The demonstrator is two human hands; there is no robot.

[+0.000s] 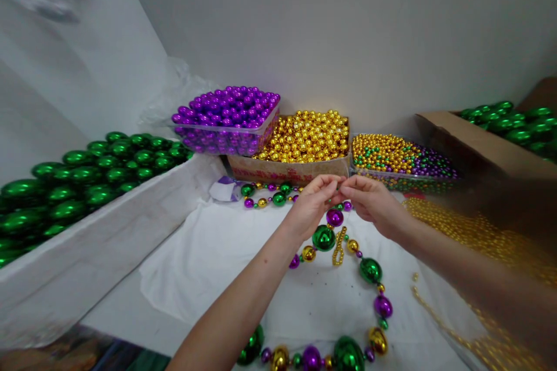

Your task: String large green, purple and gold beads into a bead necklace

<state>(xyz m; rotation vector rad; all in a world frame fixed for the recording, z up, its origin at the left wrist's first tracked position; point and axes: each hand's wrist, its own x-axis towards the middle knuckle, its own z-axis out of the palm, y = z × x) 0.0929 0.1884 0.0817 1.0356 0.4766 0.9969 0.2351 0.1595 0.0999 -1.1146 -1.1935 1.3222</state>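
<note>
My left hand (312, 204) and my right hand (372, 202) meet at their fingertips, both closed in a pinch. Between them they hold the string of a bead necklace (324, 238); the exact spot is too small to make out. Its large purple, green and gold beads hang just below my fingers, then run in a loop over the white cloth (322, 307). My left forearm hides part of the loop. A short gold bead strand (339, 246) dangles or lies inside the loop, close under my hands.
Behind stand a clear tub of purple beads (226, 133), a carton of gold beads (289, 169) and a tray of small mixed beads (391, 153). Green beads fill a white box (130, 226) at left and a cardboard box (478, 139) at right. Gold bead strands (474, 237) lie at right.
</note>
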